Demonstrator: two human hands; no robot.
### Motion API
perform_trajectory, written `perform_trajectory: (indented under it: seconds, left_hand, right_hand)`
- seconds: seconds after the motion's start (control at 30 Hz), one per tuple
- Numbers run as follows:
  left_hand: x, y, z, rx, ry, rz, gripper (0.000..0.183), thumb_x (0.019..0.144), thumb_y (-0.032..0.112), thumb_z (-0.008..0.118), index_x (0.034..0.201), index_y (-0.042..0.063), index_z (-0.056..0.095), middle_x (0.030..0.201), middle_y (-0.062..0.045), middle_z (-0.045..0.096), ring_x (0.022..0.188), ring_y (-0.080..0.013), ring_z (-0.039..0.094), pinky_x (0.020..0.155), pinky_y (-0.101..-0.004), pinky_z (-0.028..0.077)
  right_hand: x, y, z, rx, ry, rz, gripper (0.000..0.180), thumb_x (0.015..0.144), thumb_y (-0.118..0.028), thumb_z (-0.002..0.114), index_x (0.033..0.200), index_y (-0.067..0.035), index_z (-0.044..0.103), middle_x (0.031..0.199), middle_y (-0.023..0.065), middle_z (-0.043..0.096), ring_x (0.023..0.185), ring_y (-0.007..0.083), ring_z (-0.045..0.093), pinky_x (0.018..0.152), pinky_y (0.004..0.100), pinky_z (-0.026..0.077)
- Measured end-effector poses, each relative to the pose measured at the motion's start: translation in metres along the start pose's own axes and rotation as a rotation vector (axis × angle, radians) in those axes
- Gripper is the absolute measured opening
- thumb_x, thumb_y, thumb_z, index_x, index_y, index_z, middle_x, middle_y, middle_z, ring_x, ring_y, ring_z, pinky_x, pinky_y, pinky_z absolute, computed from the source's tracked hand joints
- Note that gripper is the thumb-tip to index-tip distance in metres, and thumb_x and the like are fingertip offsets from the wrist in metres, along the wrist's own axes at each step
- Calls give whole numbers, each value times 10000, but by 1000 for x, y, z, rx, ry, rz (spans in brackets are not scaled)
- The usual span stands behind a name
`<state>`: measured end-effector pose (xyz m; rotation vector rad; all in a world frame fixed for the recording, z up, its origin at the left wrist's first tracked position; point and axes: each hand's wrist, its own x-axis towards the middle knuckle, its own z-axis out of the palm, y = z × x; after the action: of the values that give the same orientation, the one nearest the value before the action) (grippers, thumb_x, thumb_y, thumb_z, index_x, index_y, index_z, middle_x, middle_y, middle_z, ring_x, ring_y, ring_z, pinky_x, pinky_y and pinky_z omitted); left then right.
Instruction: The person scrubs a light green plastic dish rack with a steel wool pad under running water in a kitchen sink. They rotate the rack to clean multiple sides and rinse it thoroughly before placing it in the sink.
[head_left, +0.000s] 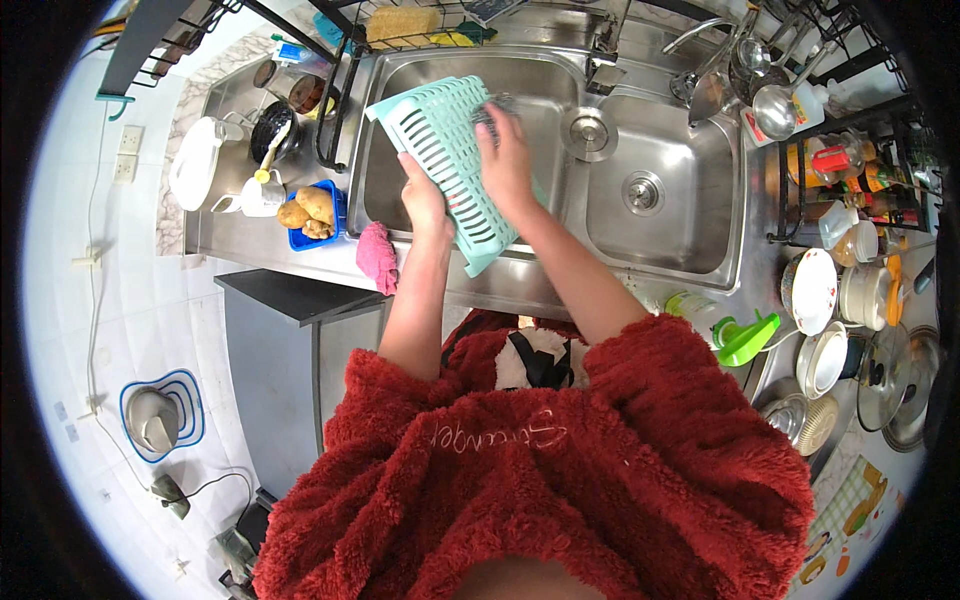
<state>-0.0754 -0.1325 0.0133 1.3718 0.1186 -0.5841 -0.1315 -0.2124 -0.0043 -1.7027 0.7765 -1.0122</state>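
A light green slotted plastic basket is held tilted over the left bowl of a stainless steel double sink. My left hand grips its near left side, with the thumb against the slotted wall. My right hand reaches over the basket and presses a dark grey scouring pad, probably steel wool, to its upper right part. The fingers partly cover the pad. On the counter edge left of my left forearm lies a pink cloth.
A blue basket with potatoes stands left of the sink. Ladles hang at the upper right. A green-topped spray bottle lies near my right sleeve. Stacked bowls stand farther right. Black rack posts flank the sink.
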Motion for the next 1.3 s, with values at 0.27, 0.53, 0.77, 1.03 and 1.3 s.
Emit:
perform_trajectory:
  seconds: [0.27, 0.53, 0.77, 1.03, 1.3]
  left_hand:
    - [8, -7, -6, -139, -29, -40, 614, 956, 505, 267, 1189, -7, 512, 1071, -87, 615, 933, -187, 609, 802, -330, 504]
    - [19, -6, -7, -175, 0, -5, 604, 962, 488, 258, 1200, -11, 501, 1082, -88, 613, 933, -201, 615, 803, -334, 509]
    - [17, -13, -4, -215, 50, 9, 620, 955, 505, 277, 1185, -17, 519, 1094, -91, 607, 927, -204, 614, 812, -324, 498]
    - [1, -3, 8, -97, 160, 49, 636, 953, 507, 288, 1144, -45, 540, 1052, -105, 614, 896, -196, 612, 775, -327, 501]
    - [-4, 0, 12, -146, 129, 66, 643, 957, 508, 257, 1192, -34, 512, 1111, -97, 597, 958, -203, 597, 826, -331, 487]
  right_hand:
    - [0, -17, 0, -141, -51, 14, 384, 846, -98, 547, 1218, -19, 492, 1227, 182, 502, 1123, 349, 477, 965, 394, 374]
    - [-12, -8, -3, -156, -244, -128, 377, 858, -140, 554, 1224, -54, 529, 1284, 153, 494, 1158, 343, 473, 982, 387, 375]
    - [-8, -5, -1, -219, -192, -33, 385, 847, -149, 571, 1203, -10, 536, 1267, 202, 493, 1144, 351, 489, 971, 379, 388]
    - [-9, -17, 3, -47, 79, -4, 357, 842, -125, 561, 1167, 21, 552, 1211, 211, 534, 1117, 341, 521, 954, 362, 407]
    - [2, -14, 6, -110, 10, 7, 369, 840, -109, 560, 1182, 26, 535, 1214, 217, 527, 1122, 357, 509, 963, 367, 402]
